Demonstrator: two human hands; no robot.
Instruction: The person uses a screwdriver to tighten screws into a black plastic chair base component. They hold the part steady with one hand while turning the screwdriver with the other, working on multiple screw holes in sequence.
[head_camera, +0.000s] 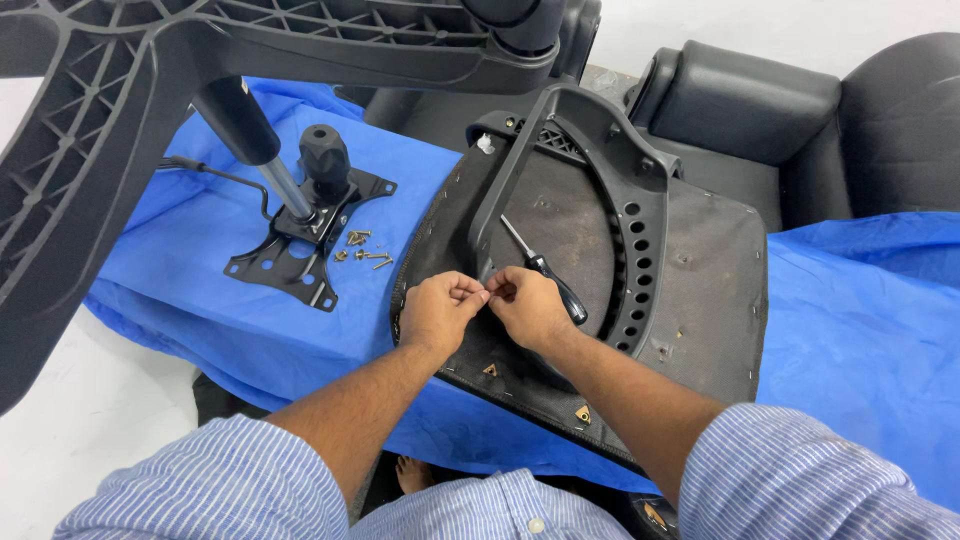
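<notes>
Both hands meet over the near part of an upturned chair seat pan (690, 270), which lies on a blue cloth (860, 330) covering the table. The left hand (438, 312) and the right hand (527, 305) have their fingertips pinched together at one spot, touching each other; whatever small part they pinch is hidden between the fingers and cannot be made out. A black armrest bracket (560, 165) curves over the seat pan's underside, its near end coming down just beyond the hands, its row of holes running along the right side. A screwdriver (545, 270) with a black handle lies on the seat pan just beside the right hand, its handle partly covered by the knuckles.

Toward the left end of the table, a black tilt mechanism plate (300, 245) rests on the cloth with a gas lift cylinder (250, 135) standing in it; a small heap of brass-coloured screws (362, 250) lies near its right edge. The chair's star base (110, 110) fills the upper left, cut off by the frame. A black padded chair back (800, 120) sits beyond the far edge, only partly in view.
</notes>
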